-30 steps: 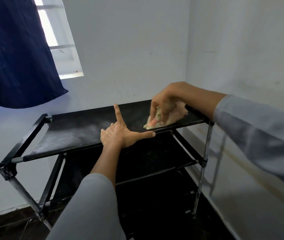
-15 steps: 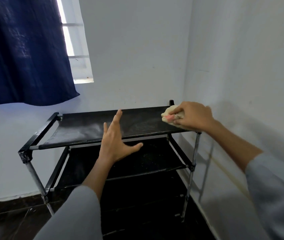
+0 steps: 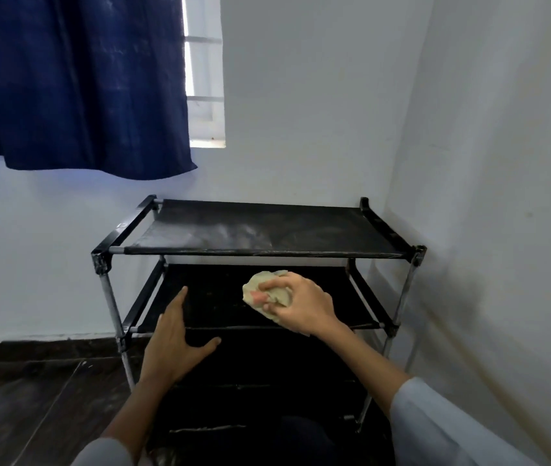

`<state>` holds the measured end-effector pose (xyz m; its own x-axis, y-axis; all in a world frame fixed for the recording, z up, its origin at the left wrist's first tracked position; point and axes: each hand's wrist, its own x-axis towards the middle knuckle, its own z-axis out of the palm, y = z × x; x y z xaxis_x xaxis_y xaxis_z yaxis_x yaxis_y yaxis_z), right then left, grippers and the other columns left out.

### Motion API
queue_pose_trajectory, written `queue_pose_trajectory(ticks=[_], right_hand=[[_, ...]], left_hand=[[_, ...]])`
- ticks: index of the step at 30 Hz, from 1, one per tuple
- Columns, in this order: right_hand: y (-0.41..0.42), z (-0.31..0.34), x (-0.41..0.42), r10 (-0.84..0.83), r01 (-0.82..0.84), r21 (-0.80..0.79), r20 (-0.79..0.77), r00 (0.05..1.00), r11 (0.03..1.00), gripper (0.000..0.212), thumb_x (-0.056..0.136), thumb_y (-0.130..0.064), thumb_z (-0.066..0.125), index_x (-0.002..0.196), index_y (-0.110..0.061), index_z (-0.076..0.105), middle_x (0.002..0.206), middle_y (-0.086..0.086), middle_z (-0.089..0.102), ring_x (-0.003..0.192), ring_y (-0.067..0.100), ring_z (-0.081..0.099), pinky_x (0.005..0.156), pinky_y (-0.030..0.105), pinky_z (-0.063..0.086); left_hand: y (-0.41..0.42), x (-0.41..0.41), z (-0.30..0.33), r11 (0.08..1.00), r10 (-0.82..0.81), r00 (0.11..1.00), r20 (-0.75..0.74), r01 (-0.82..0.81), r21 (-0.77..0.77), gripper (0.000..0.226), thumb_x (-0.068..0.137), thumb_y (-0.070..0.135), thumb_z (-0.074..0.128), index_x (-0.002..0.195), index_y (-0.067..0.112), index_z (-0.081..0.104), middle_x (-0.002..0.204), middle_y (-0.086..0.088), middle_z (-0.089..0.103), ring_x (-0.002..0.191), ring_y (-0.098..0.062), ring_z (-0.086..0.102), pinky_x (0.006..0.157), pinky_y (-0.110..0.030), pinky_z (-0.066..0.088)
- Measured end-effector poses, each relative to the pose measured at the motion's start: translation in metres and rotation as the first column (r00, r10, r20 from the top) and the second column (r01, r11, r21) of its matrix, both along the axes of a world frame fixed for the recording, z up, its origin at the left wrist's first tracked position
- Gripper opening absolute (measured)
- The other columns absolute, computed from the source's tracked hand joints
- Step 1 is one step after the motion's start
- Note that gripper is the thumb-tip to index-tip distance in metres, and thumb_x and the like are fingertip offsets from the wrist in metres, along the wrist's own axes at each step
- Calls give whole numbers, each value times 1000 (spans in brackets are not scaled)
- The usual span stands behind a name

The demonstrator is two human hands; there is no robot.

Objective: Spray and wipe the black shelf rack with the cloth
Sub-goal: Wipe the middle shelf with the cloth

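The black shelf rack [image 3: 301, 230] stands in the room's corner, with fabric tiers on grey metal posts. Its top tier shows pale dusty smears left of centre. My right hand [image 3: 301, 306] grips a crumpled yellowish cloth [image 3: 262, 290] in front of the second tier, below the top shelf's front bar. My left hand [image 3: 175, 334] is spread with straight fingers at the second tier's front edge and holds nothing. No spray bottle is in view.
A dark blue curtain [image 3: 72, 79] hangs over a window [image 3: 205, 72] at the upper left. White walls close in behind and right of the rack. Dark floor [image 3: 32, 398] lies at the lower left.
My right hand has come off the top tier's right end and dropped with the cloth to the second tier. My left hand has lowered too. The view has pulled back.
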<state>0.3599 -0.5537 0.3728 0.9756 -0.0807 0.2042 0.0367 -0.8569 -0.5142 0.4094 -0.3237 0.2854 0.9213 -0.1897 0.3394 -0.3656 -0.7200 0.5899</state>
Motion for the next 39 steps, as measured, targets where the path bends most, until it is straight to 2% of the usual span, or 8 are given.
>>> queue_pose_trajectory(ticks=[11,16,21,25,29,33,36,39], right_hand=[[79,-42,107,146,-160,-145,-98,984,977,58,81,-42,68,133,-45,43,135,-9,53,122,24,49,91,37,44],[125,-73,146,264,-299,-191,-186,946,935,67,79,-43,72,139,-43,41,138,-5,51,124,24,47,96,38,43],[131,-79,177,345,-407,-263,-252,904,875,58,81,-48,69,134,-48,47,134,-7,53,122,22,50,89,37,43],[134,-86,198,355,-411,-329,-220,909,850,55,80,-44,69,131,-50,49,133,-10,56,120,21,53,92,38,43],[147,-95,238,261,-299,-238,-178,949,924,59,76,-57,66,132,-47,49,139,-4,51,124,28,51,100,43,41],[160,-101,265,57,-47,86,-120,991,995,58,73,-53,66,128,-41,54,134,6,53,122,34,50,99,48,42],[162,-97,256,119,-122,-24,-113,986,992,40,80,-51,62,117,-35,63,126,5,60,116,32,56,90,37,43],[156,-83,231,305,-356,-150,-284,909,922,46,73,-57,64,116,-43,63,125,-3,62,115,25,58,92,35,44]], left_hand=[[41,62,-21,982,112,954,-279,-149,-116,121,71,46,77,150,10,-8,157,-12,16,142,-27,24,109,-39,31],[51,91,-15,976,124,915,-384,-182,-118,132,64,30,86,149,10,-13,151,-19,28,137,-31,33,106,-38,34],[46,118,-8,960,176,786,-592,-269,-73,132,58,17,90,148,10,-6,143,-17,37,127,-31,43,103,-40,42],[34,135,-2,952,243,654,-717,-304,45,127,65,14,86,147,3,-10,149,-16,31,136,-30,35,106,-36,33],[34,141,0,944,303,615,-728,-301,138,118,61,16,88,143,4,5,145,-18,34,134,-34,35,107,-41,36],[38,146,-7,900,248,570,-784,-434,-31,116,58,22,90,139,11,8,139,-12,38,130,-31,38,110,-39,32],[43,138,-14,870,200,640,-741,-464,-166,119,50,11,92,139,16,12,135,-10,42,125,-31,43,108,-44,36],[42,127,-15,857,186,678,-711,-465,-220,133,49,9,92,147,16,3,130,-5,46,125,-27,45,105,-40,39]])
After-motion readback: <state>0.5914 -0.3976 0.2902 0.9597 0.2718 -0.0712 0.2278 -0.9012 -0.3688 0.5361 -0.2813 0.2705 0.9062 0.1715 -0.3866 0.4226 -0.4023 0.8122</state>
